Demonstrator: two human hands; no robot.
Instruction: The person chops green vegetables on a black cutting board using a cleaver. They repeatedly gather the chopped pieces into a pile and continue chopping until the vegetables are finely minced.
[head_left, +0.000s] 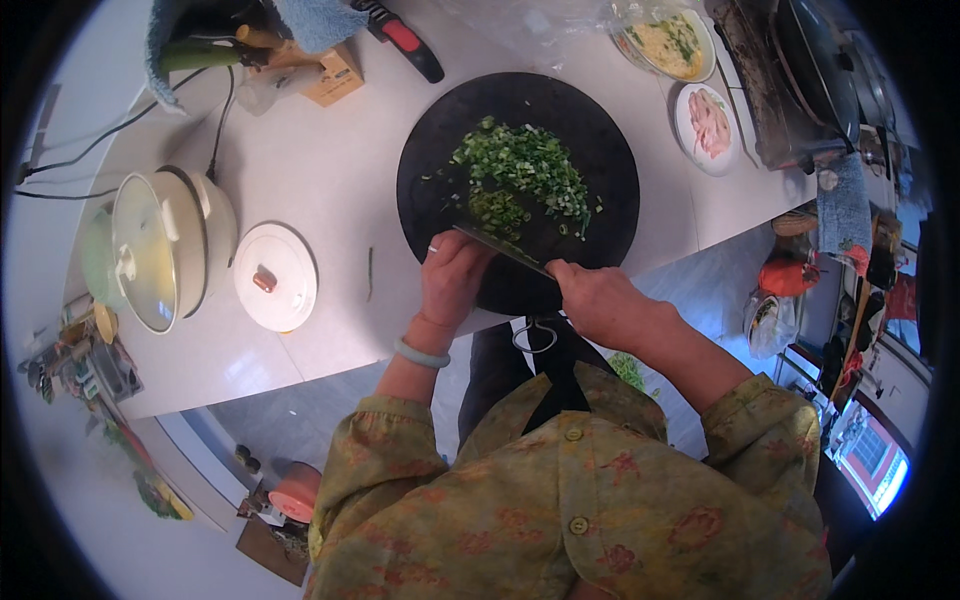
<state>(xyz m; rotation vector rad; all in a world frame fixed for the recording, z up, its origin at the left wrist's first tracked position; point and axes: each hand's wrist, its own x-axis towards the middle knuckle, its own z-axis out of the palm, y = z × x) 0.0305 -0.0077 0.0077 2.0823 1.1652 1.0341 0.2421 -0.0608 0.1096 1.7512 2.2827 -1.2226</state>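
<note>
A round dark cutting board (600, 150) lies on the light table before me. My right hand (600, 300) is closed around the handle of a kitchen knife (504, 250), whose blade slants up to the left over the board's near part. Against the blade rest the bent fingers of my left hand (452, 277); whether they hold anything beneath is hidden. Chopped green onions (532, 169) are heaped across the middle of the board. Finer green slices (496, 212) lie just beyond the blade.
At the left stand a lidded electric pot (161, 247) and a white round lid (276, 277). A bowl of food (671, 45), a plate of raw meat (707, 129) and a stove with a pan (814, 67) are at the upper right. A black-and-red tool (405, 41) lies beyond the board.
</note>
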